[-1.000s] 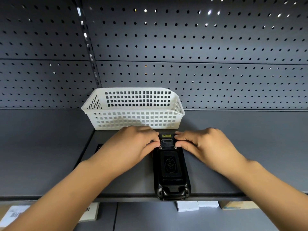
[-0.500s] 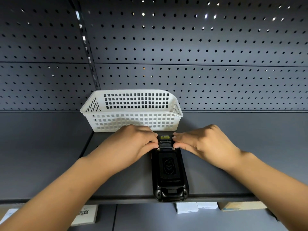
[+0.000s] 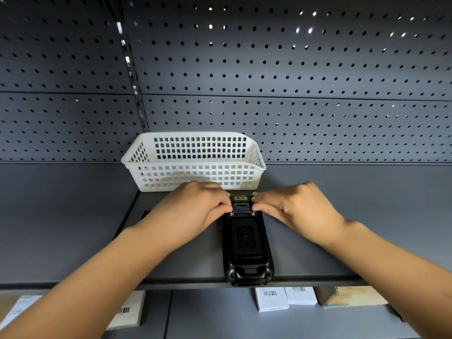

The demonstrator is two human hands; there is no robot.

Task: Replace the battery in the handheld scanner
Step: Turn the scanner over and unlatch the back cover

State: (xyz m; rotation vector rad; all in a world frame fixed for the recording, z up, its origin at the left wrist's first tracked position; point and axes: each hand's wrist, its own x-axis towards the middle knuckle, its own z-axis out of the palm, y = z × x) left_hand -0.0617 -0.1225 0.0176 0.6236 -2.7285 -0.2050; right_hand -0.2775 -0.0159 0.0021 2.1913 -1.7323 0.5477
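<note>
Scanner back cover, latches under both hands

Scanner [image 3: 247, 243] lies face down in front of the white basket [image 3: 193, 160], near end at the shelf [image 3: 318, 241] edge. My left hand [image 3: 195, 211] and right hand [image 3: 293, 209] pinch its far end. Cover appears closed, so I judge battery removal and replacement remain.

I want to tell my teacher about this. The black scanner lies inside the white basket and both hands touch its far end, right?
Not quite. The head view shows the scanner on the shelf before the white basket, not inside. The left hand and right hand touch its far end.
</note>
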